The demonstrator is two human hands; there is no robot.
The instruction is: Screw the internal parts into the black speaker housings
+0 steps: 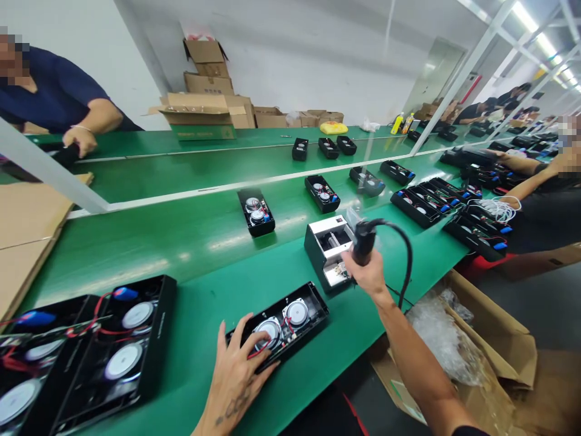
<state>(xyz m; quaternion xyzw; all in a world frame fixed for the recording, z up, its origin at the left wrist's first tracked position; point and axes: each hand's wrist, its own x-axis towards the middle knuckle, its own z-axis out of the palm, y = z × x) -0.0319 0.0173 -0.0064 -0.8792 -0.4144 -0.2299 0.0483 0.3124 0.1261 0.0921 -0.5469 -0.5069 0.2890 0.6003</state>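
My left hand point(236, 363) rests with fingers spread on the near end of an open black speaker shell point(284, 324), which shows two round drivers and a red wire. My right hand point(370, 272) is closed around a black tool handle point(363, 241) with a thick black cable looping down to the right. It hovers over a white and black soldering station box point(324, 248) on the green belt point(204, 254).
Larger open speaker shells point(91, 351) lie at the near left. More shells point(256, 212) ride along the belt, and a batch point(454, 206) lies by a person at the right. Another person works at the far left. A cardboard box with plastic wrap point(458, 345) stands at my right.
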